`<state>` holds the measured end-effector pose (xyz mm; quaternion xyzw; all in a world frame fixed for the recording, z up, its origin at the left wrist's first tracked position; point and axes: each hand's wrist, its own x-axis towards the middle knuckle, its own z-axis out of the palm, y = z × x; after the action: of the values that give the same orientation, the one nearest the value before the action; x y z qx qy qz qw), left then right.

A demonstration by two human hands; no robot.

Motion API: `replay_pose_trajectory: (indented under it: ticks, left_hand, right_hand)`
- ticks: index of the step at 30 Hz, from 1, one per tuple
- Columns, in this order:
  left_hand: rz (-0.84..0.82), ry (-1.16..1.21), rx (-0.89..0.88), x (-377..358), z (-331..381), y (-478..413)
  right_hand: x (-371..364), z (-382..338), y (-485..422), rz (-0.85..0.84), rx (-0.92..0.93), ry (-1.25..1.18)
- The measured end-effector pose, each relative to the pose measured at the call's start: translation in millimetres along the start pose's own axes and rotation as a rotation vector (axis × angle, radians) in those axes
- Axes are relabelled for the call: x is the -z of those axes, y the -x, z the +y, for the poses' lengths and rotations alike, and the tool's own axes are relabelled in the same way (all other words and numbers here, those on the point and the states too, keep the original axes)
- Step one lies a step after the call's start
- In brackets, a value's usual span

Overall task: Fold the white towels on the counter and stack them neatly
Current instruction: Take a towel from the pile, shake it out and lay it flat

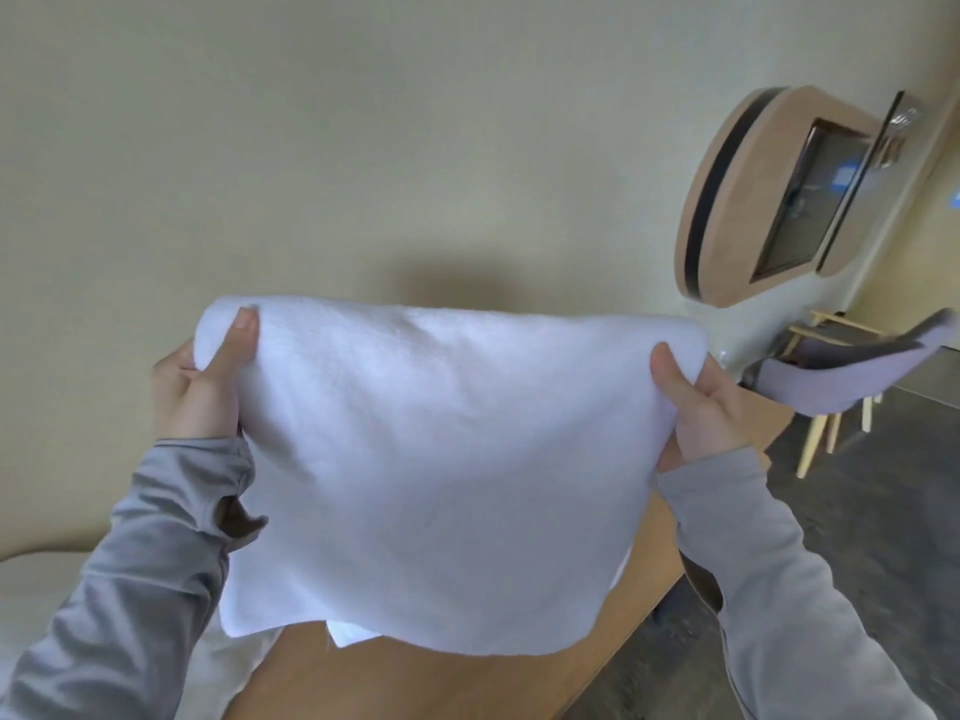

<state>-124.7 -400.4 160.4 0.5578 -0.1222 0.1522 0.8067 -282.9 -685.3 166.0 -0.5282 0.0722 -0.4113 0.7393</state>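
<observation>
I hold a white towel (pixel 441 459) up in the air in front of me, spread flat and hanging down over the wooden counter (pixel 395 678). My left hand (pixel 202 381) pinches its top left corner, thumb on the near face. My right hand (pixel 696 402) pinches the top right corner the same way. The towel's lower edge hangs loose just above the counter. More white cloth (pixel 249 652) lies on the counter at the lower left, mostly hidden behind the raised towel and my left sleeve.
A plain cream wall stands straight ahead. At the right are a rounded wooden wall unit with a dark screen (pixel 789 200), a grey chair with light wooden legs (pixel 841 376) and dark floor (pixel 857 522) beyond the counter's right edge.
</observation>
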Motion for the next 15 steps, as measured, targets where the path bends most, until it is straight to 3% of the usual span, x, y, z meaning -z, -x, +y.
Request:
replay_pose_trajectory:
  ticks: [9, 15]
  left_hand:
    - [-0.058, -0.067, 0.061, -101, -80, -28]
    - [-0.107, -0.291, 0.107, -170, -153, -74]
  right_hand:
    - [69, 34, -80, 0.131, 0.015, 0.107]
    - [99, 67, -159, 0.175, -0.029, 0.237]
